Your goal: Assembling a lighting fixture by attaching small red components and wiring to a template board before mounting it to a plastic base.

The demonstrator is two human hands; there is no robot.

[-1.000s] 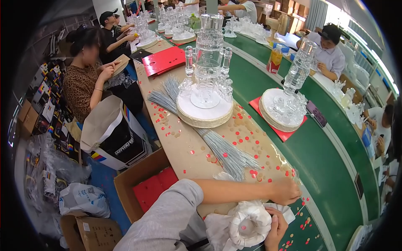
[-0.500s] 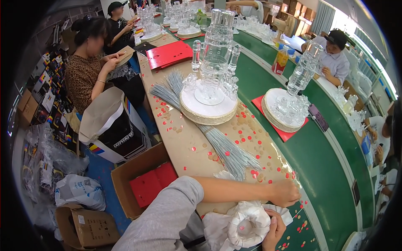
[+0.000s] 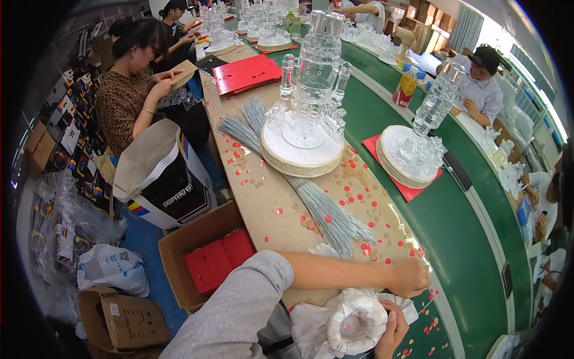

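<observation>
While the left hand (image 3: 408,277) lies fisted on the tabletop (image 3: 269,203) near its front edge, the right hand's (image 3: 391,329) fingers curl around a white bag (image 3: 347,320) just below it.

Head view: left hand (image 3: 409,276) lies fisted on tan worktable (image 3: 263,197) among scattered small red and tan discs (image 3: 353,197); right hand (image 3: 391,332) cups white crumpled cloth bundle (image 3: 350,320). Bundle of thin grey wire rods (image 3: 332,215) lies just behind, w/ stacked clear glass tower on round white plates (image 3: 305,140) beyond.
</observation>
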